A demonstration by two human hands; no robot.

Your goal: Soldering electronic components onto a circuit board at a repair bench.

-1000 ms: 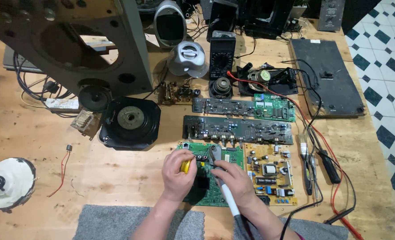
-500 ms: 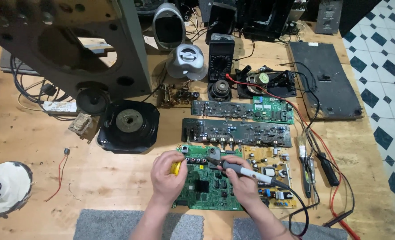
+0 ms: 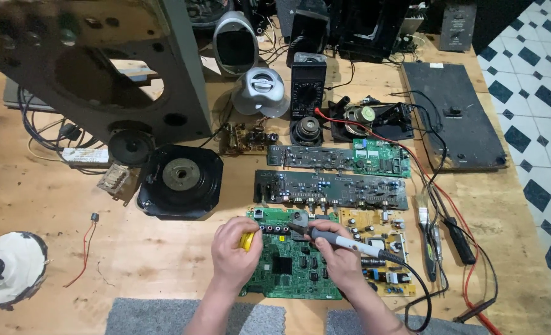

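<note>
Wood makes up your table [image 3: 52,205], with a blue and white tiled floor [image 3: 536,124] to the right. Your right hand [image 3: 334,251] wraps its fingers tight around a soldering iron [image 3: 344,241]. It lies long from right to left, tip pointing left and far, over the green circuit board [image 3: 291,270] near you. Your left hand [image 3: 235,248] pinches a small yellow tool [image 3: 246,241] beside it.

Matt wooden table [image 3: 133,267], glossy green circuit board [image 3: 291,273]
</note>
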